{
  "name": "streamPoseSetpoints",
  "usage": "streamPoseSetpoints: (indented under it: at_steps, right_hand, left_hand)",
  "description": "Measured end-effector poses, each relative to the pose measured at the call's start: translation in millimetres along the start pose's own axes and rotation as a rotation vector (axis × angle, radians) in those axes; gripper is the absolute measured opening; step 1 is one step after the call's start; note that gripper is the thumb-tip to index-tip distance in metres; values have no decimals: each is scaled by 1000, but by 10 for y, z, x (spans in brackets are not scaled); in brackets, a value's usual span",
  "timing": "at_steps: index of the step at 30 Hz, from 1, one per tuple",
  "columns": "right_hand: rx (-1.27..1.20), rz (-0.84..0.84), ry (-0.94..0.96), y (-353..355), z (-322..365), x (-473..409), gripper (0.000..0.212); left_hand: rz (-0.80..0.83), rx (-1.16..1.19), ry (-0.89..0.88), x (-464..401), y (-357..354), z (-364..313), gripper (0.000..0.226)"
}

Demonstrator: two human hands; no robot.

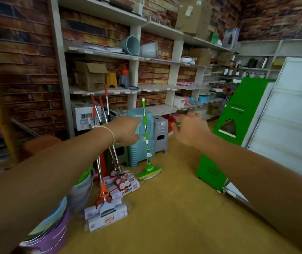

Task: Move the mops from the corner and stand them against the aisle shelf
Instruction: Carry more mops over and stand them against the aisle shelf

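Floor (174, 208): flat tan surface, bare in the middle of the view, running back to the shelving.
Walls: brick-pattern covering on the left wall (18, 70) and the back wall, meeting in a corner far right.
Wall shelves (157, 61): pale boards on pale uprights, carrying cardboard boxes, two tipped buckets, bowls and small wares.
Aisle shelf (293, 110): white panelled unit at the right edge, with a green end panel (236, 114) on its near side.
Green mop (146, 136): stands almost upright, its sponge head on the floor, its handle leaning on a stack of pale blue stools (139, 143).
Red-handled mops (108, 143): several leaning together left of the green one, their packaged heads on the floor near a pile of coloured basins (55, 231).
Grey stool (160, 132): just right of the blue stack.
Left hand (126, 131): stretched forward, fingers loosely extended, close to the green mop's handle; whether it touches, I cannot tell.
Right hand (190, 127): stretched forward, fingers spread and relaxed, holding nothing.
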State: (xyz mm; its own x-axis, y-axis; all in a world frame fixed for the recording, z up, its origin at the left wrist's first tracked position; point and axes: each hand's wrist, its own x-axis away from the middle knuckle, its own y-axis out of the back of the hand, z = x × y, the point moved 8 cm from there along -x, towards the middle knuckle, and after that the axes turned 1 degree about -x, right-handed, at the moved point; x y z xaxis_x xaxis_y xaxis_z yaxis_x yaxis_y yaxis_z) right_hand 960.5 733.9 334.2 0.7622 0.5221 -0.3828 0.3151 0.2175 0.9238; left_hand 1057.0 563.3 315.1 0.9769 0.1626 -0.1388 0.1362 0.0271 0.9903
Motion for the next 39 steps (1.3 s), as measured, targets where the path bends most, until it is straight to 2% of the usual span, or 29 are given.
streamPoseSetpoints:
  at_steps: [5,10,18,24,31,39]
  right_hand:
    - [-29,17,-2,-317,-6,-478,50]
    - [-8,35,1,-710,54,-1032,52]
    - [48,91,-57,-1162,26,-2218,50]
    - [29,108,-120,-1428,-60,-2931,50]
    - [-156,211,-161,-1931,-182,-3544,47]
    - [-181,217,-124,-2541,-613,-4435,45]
  left_hand:
    - [27,26,-33,-617,-225,157,50]
    - [42,30,-54,-1326,-479,395,63]
    - [101,45,-78,-2616,-645,1016,60]
    - [88,68,-76,-3404,-776,1417,56]
    - [75,-7,-123,-4112,-1082,1575,51]
    - [110,-8,-142,-5117,-1395,1570,50]
